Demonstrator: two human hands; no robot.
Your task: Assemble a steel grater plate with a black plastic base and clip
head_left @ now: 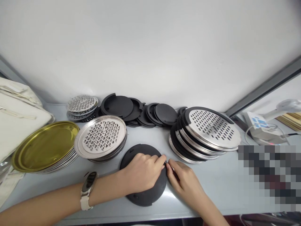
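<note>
A round black disc (143,197) with small holes lies on the grey table below me. My left hand (143,171), wearing a white-banded watch, rests on it with curled fingers pressed at the disc's right rim. At that same rim my right hand (184,180) pinches a small shiny metal piece (173,169), mostly hidden by the fingers. The fingertips of both hands nearly meet there. Left of the disc is a stack topped by a round metal grater plate (101,135). To the right stands a taller stack of black rings and slotted metal grater plates (211,128).
Gold-coloured round trays (47,146) are stacked at the left beside a cream cloth bag (18,110). Smaller grater discs (82,104) and several black discs (166,113) lie along the white wall. A white device (265,125) with a cable stands at the right.
</note>
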